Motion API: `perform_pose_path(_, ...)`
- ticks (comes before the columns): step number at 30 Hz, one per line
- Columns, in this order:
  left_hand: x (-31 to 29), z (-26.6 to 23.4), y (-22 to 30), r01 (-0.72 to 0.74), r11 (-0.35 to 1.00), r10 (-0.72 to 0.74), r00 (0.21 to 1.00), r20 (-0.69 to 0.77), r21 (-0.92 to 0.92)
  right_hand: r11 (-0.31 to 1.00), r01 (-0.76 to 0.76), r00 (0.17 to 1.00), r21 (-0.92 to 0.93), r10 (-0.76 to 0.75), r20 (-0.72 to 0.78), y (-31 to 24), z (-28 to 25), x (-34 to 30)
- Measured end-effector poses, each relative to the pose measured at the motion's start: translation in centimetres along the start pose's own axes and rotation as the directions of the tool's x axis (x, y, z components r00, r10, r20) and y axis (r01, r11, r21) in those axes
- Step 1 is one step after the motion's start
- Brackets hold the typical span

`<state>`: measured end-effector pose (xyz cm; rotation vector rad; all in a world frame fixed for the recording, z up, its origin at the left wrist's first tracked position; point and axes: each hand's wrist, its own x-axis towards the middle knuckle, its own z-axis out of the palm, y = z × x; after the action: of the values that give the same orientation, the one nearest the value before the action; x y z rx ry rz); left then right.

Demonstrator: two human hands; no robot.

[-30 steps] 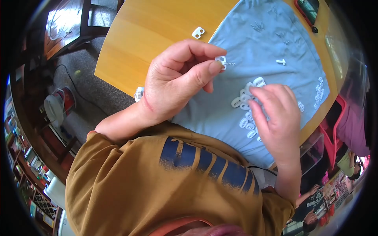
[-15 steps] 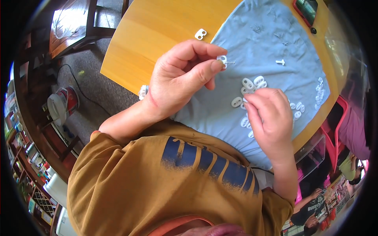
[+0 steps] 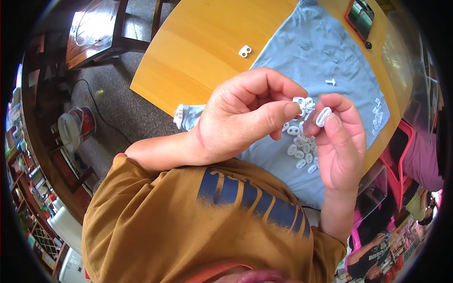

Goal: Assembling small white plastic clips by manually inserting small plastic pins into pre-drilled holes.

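Head view: the left hand (image 3: 240, 125) pinches a small white plastic piece with a spring (image 3: 302, 104) between thumb and forefinger, its grip closed tight on it, raised above the blue cloth (image 3: 330, 56). The right hand (image 3: 342, 146) holds a white oval plastic piece (image 3: 323, 116) between thumb and fingertips, grip closed on it too, just beside the left hand's part; the 2 pieces are near each other, and whether they touch I cannot tell. Below the hands a heap of white oval pieces (image 3: 299, 148) lies on the cloth, which covers much of the wooden counter (image 3: 198, 52). 1 white 2-hole piece (image 3: 244, 51) sits apart on the bare wood, and a small white peg (image 3: 331, 82) lies alone on the cloth. A dark phone (image 3: 361, 14) rests at the far edge.

To do this well, I judge that the left hand should keep its part steady while the right lines up the oval squarely before pressing, working over the cloth so a dropped piece stays put.
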<state>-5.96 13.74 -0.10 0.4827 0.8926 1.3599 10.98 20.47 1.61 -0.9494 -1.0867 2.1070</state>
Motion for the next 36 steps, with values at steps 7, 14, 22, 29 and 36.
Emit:
perform_pose_path(7, 0.1, -0.1, -1.2, 0.023, 0.986, -0.02, 1.0, 0.018, -0.165, 0.995, 0.026, 0.992, -0.099, -0.037, -0.119, 0.3, 0.7, -0.3)
perform_pose_path(14, 0.4, -0.4, -1.2, 0.024, 0.983, -0.022, 1.0, 0.012, -0.18, 0.978, 0.088, 0.969, -0.187, -0.128, -0.212, 0.6, 1.6, 0.0)
perform_pose_path(22, 1.0, -0.3, -1.3, 0.025, 0.994, -0.024, 1.0, 0.014, -0.111, 0.959, 0.19, 0.925, -0.209, -0.246, -0.288, 1.6, 2.5, 0.1)
perform_pose_path(29, 1.4, -0.4, -1.4, 0.078, 0.994, -0.077, 0.997, 0.022, -0.07, 0.953, 0.205, 0.921, -0.224, -0.265, -0.286, 2.1, 2.2, 0.0)
perform_pose_path(36, 1.3, -0.6, -1.8, 0.078, 0.996, -0.076, 0.996, 0.045, -0.035, 0.947, 0.201, 0.931, -0.252, -0.265, -0.251, 2.4, 1.8, -0.3)
